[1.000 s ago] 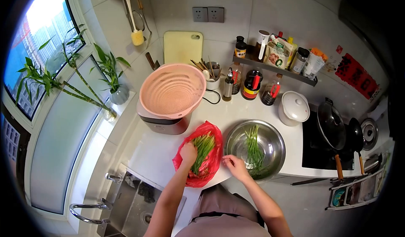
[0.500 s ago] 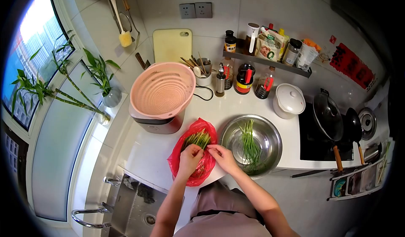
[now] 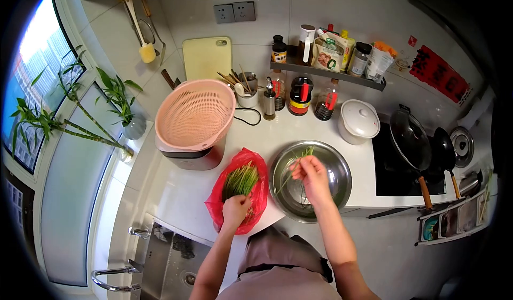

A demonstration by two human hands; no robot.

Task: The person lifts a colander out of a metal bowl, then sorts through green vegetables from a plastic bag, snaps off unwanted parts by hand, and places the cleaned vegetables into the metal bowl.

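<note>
A red plastic bag (image 3: 257, 204) lies spread on the counter with a bunch of chives (image 3: 241, 180) inside. My left hand (image 3: 235, 212) is at the bag, its fingers closed around the lower ends of the bunch. Over the steel bowl (image 3: 342, 185), my right hand (image 3: 312, 178) pinches a few thin chive stalks (image 3: 285, 184), some sticking out above and to the left of the fingers. My hand and forearm hide part of the bowl, so I cannot tell how many stalks lie in it.
A pink colander (image 3: 195, 113) sits on a grey appliance (image 3: 200, 160) behind the bag. Bottles (image 3: 300, 97) and a white lidded pot (image 3: 359, 122) stand behind the bowl. To the right is a stove with a pan (image 3: 410, 139); at lower left is a sink (image 3: 160, 268).
My right hand has moved from the bag to above the bowl, now with chive stalks in its fingers. My left hand has stayed at the bag. The whole view has shifted slightly.
</note>
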